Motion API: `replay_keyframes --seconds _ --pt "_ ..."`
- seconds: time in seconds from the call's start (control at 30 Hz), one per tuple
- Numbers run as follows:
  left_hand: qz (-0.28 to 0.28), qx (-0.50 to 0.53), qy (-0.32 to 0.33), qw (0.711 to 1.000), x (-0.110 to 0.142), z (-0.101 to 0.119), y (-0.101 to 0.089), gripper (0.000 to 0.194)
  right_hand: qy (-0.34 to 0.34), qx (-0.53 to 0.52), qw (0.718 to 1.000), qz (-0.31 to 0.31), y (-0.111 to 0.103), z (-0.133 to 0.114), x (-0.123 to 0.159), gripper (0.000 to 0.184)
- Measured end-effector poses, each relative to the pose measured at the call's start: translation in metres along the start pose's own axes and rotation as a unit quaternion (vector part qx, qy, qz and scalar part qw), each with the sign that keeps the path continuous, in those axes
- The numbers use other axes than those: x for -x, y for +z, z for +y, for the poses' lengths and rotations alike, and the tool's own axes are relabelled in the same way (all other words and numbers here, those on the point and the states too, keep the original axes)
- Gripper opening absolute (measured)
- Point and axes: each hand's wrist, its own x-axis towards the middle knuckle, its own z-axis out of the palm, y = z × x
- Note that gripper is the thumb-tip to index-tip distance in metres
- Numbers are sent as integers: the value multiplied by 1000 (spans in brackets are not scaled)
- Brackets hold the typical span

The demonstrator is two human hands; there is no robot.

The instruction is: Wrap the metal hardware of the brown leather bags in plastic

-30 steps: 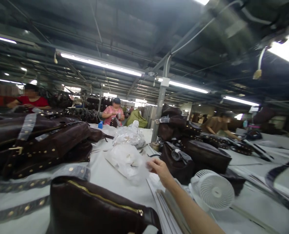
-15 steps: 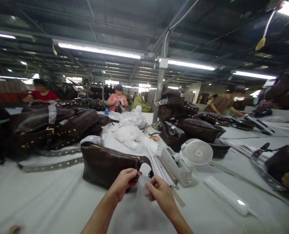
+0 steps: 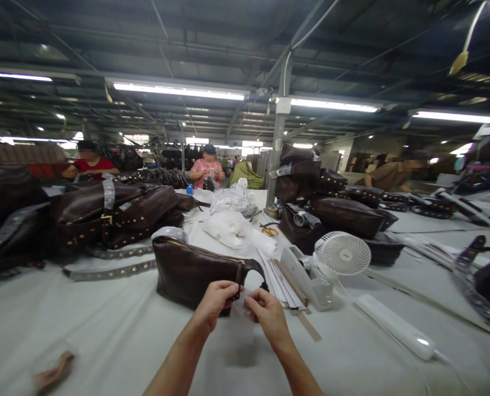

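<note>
A dark brown leather bag (image 3: 191, 270) with a gold zip along its top stands in front of me. My left hand (image 3: 217, 302) is closed at the bag's right end, pinching the dark leather zipper pull (image 3: 238, 278) between thumb and fingers. Just to the right, my right hand (image 3: 267, 318) pinches a clear plastic sleeve (image 3: 241, 335), which hangs down below both hands. The sleeve's upper edge lies close to the tip of the pull; whether the pull is inside it I cannot tell. Behind my right hand curves the bag's strap, with a white piece inside the curve.
A white fan (image 3: 343, 254), a clear holder (image 3: 306, 275) and paper strips (image 3: 284, 283) are on the right, with a white power strip (image 3: 393, 324) nearer. Studded bags (image 3: 116, 212) lie left. Another person's hand (image 3: 55, 374) shows at lower left. Co-workers sit farther back.
My right hand has moved closer to my left, bringing the plastic sleeve up to the zipper pull. The view has turned slightly left, and another person's hand shows more at lower left.
</note>
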Motion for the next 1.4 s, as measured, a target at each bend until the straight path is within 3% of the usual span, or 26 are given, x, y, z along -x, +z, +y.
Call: replay_keyframes --seconds 0.2,0.33,0.6,0.73,0.9,0.97,1.1,1.4 --pt "-9 -2 -6 1000 3 -2 0 44 -29 17 999 33 0 9 7 40" --pt "-12 7 6 1000 5 -8 2 46 -42 19 999 24 4 7 4 45" --pt "0 7 55 998 4 -10 -5 37 1 13 999 -43 12 -28 -12 61" --pt "-24 14 52 998 9 -12 -4 38 3 -19 996 -81 22 -41 -16 51" --pt "-42 49 73 995 21 -27 -9 29 15 -2 997 -78 19 -45 -13 39" --pt "-15 72 88 993 26 -36 -13 37 22 11 996 -82 14 -46 -12 35" --pt "25 84 80 993 32 -47 -15 73 29 22 994 -99 9 -48 -11 32" --pt "58 93 102 989 34 -46 -12 71 37 13 995 -97 11 -41 -8 36"
